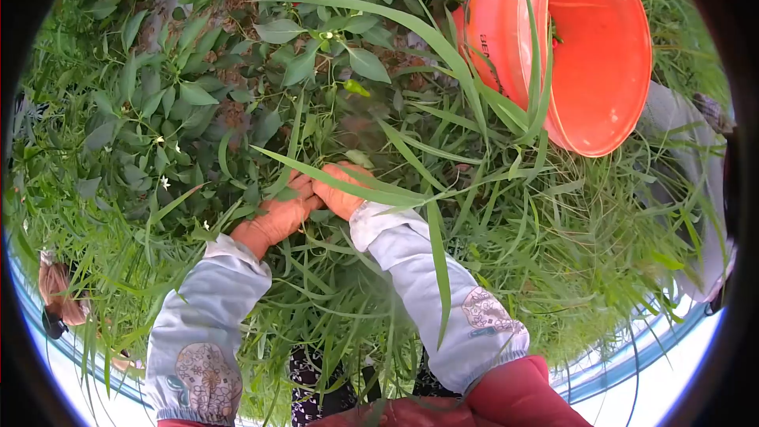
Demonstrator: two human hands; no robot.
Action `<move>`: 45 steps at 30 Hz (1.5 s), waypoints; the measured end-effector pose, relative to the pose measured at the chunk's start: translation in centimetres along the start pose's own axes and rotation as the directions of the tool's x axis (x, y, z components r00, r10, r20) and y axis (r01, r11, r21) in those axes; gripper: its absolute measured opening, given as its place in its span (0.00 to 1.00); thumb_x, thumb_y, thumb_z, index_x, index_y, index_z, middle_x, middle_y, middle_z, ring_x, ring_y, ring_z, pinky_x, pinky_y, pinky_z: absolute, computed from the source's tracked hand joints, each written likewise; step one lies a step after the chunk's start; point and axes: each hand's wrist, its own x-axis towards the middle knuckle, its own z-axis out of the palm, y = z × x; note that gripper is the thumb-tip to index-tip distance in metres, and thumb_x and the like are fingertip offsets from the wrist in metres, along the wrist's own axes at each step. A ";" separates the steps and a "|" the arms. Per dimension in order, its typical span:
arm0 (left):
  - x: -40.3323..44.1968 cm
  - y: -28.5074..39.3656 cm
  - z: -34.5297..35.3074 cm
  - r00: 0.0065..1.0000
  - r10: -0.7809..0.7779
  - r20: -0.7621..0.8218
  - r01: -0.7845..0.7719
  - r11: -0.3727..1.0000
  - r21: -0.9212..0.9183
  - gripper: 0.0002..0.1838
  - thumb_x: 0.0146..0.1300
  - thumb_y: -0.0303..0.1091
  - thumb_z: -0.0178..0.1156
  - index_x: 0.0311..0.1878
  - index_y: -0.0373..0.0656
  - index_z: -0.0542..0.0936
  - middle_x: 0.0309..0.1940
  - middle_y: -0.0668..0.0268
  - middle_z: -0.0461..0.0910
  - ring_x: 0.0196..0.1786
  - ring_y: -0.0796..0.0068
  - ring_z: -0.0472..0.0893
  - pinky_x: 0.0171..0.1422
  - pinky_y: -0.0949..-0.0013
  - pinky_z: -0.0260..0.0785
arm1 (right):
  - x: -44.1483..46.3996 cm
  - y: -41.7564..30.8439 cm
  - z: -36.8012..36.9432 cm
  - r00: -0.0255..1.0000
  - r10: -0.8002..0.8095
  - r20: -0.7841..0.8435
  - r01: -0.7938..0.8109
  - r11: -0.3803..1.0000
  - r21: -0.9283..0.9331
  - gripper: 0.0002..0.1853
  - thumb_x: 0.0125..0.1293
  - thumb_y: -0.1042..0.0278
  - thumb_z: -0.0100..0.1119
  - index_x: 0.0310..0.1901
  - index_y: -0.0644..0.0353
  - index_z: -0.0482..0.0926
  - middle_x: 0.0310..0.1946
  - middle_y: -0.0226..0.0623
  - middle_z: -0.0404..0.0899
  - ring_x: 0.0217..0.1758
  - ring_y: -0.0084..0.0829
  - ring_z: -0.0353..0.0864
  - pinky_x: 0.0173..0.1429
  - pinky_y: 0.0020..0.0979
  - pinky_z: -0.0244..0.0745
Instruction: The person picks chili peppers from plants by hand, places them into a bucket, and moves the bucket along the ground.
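Observation:
My left hand (pixel 278 217) and my right hand (pixel 341 187) meet low among the leaves of a pepper plant (pixel 300 63). The fingers of both look bent and pressed together around something among the stems, which I cannot make out. Long grass blades (pixel 395 190) cross in front of my right hand and partly cover it. Beyond my hands hangs a small yellow-green pepper (pixel 356 88), apart from both. Light blue sleeve covers (pixel 202 324) reach to my wrists.
At upper right an orange bucket (pixel 545 47) leans with its mouth toward the right; a bit of red and green shows inside. Tall grass (pixel 506 269) surrounds the plants. Grey cloth (pixel 684 190) shows at the right edge, and part of another person (pixel 63 292) at far left.

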 end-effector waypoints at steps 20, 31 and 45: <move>-0.2 4.2 -5.1 0.994 -0.109 0.028 0.109 0.994 0.016 0.21 0.48 0.32 0.54 0.49 0.43 0.73 0.51 0.56 0.69 0.56 0.54 0.68 0.59 0.55 0.62 | -1.4 1.9 3.1 0.921 0.181 0.345 -0.378 0.626 0.682 0.24 0.66 0.66 0.45 0.64 0.49 0.59 0.48 0.40 0.72 0.53 0.28 0.69 0.56 0.29 0.65; 17.5 -2.5 3.1 0.919 -0.372 -0.128 0.390 0.821 0.417 0.17 0.50 0.28 0.51 0.44 0.34 0.74 0.41 0.51 0.76 0.43 0.59 0.78 0.51 0.60 0.69 | -3.6 5.7 8.0 0.949 0.051 0.312 -0.275 0.623 0.732 0.25 0.63 0.68 0.49 0.62 0.54 0.59 0.45 0.38 0.72 0.48 0.27 0.72 0.53 0.28 0.65; 13.2 -3.0 -0.5 0.786 -0.614 -0.074 0.496 0.697 -0.518 0.12 0.51 0.28 0.59 0.40 0.41 0.73 0.38 0.55 0.76 0.41 0.54 0.75 0.46 0.63 0.68 | -13.4 -1.6 -3.7 0.873 0.286 0.394 -0.466 0.258 0.846 0.18 0.65 0.74 0.45 0.57 0.58 0.66 0.42 0.31 0.69 0.43 0.23 0.71 0.48 0.23 0.65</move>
